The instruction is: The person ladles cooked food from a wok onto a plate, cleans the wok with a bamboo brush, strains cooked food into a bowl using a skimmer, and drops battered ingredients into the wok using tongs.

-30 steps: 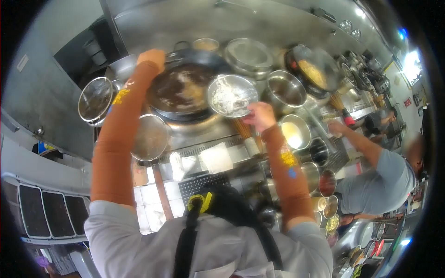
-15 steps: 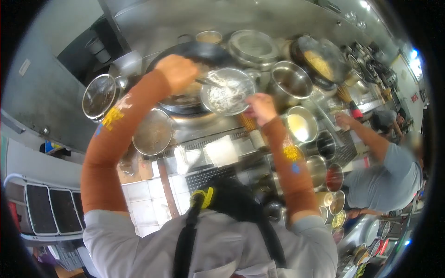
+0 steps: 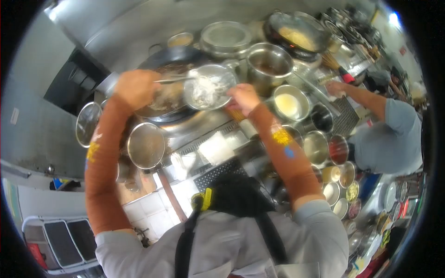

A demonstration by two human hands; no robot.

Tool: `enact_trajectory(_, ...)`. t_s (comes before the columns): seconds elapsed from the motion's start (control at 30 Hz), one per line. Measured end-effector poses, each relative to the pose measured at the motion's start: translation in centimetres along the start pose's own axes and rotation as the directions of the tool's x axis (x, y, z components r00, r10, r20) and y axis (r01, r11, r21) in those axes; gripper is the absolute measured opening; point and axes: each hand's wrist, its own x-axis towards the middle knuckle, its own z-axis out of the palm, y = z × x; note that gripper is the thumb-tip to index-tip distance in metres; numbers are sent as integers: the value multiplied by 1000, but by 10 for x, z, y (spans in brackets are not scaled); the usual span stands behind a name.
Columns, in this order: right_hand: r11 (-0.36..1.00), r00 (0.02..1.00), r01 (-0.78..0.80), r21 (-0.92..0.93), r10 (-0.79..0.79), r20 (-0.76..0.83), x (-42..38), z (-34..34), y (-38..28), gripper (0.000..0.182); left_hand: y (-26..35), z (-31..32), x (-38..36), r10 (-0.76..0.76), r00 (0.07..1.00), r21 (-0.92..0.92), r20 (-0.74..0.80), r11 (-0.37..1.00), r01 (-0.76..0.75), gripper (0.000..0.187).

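Observation:
My right hand [image 3: 242, 97] grips the rim of a steel bowl [image 3: 221, 72] of white noodles and holds it tilted over a dark wok [image 3: 163, 58]. My left hand [image 3: 135, 87] is closed on a thin metal utensil [image 3: 172, 80] that reaches across into the bowl's noodles. The wok holds brown sauce and food beneath the bowl. Both forearms wear orange sleeves.
Steel pots [image 3: 268, 65], a lidded pan [image 3: 225, 36] and a second wok [image 3: 296, 34] crowd the back. A round lid [image 3: 146, 146] sits near left. Several small sauce bowls [image 3: 337, 149] line the right, where a co-worker's arm [image 3: 366, 99] reaches in.
My left hand came off the wok's far edge, took up the utensil and moved right to the bowl. The bowl stayed over the wok. The camera tilted.

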Motion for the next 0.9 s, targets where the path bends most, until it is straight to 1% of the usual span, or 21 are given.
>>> enact_trajectory(0.07, 999, 1000, -2, 43, 3, -24, 4, -6, 3, 13, 0, -29, 1, -22, 999, 50, -38, 998, 24, 19)
enact_trajectory(0.1, 998, 1000, 0, 57, 2, -29, 5, -9, 4, 13, -8, -35, 0, 15, 992, 72, -126, 997, -5, 18)
enact_trajectory(0.17, 997, 1000, 1, 81, 1, -26, 8, -12, 5, 13, -20, -50, 3, -9, 991, 91, -134, 996, 21, 19)
enact_trajectory(0.27, 992, 999, 9, 124, -4, -34, 11, -14, 5, 13, -36, -65, 1, 26, 957, 133, -290, 991, 14, 20)
enact_trajectory(0.37, 991, 999, 6, 135, 0, -40, 14, -16, 8, 12, -47, -85, -3, -70, 953, 141, -295, 983, 116, 21)
enact_trajectory(0.4, 991, 999, 5, 131, 0, -42, 14, -18, 9, 12, -59, -87, -5, -123, 946, 102, -299, 982, 160, 22)
enact_trajectory(0.5, 993, 997, -5, 121, 14, -73, 10, -18, 9, 11, -78, -91, -13, -249, 924, 102, -291, 952, 289, 22)
enact_trajectory(0.53, 992, 998, -4, 122, 12, -68, 10, -18, 10, 11, -80, -90, -14, -290, 922, 117, -256, 938, 327, 25)
enact_trajectory(0.63, 993, 999, -4, 115, 9, -45, 10, -19, 12, 11, -109, -45, -23, -282, 935, 181, -215, 929, 322, 26)
enact_trajectory(0.7, 995, 999, -5, 101, 9, -39, 10, -19, 11, 11, -102, -20, -23, -375, 922, 169, -93, 907, 386, 26)
enact_trajectory(0.77, 996, 1000, -8, 86, 10, -24, 12, -21, 12, 12, -107, 17, -23, -485, 874, 194, 32, 861, 471, 25)
enact_trajectory(0.83, 998, 999, -11, 67, 13, -34, 10, -18, 9, 13, -109, 42, -22, -528, 836, 223, 150, 842, 492, 26)
enact_trajectory(0.9, 998, 999, -15, 64, 18, -36, 8, -15, 6, 13, -110, 55, -25, -578, 792, 279, 198, 808, 519, 28)
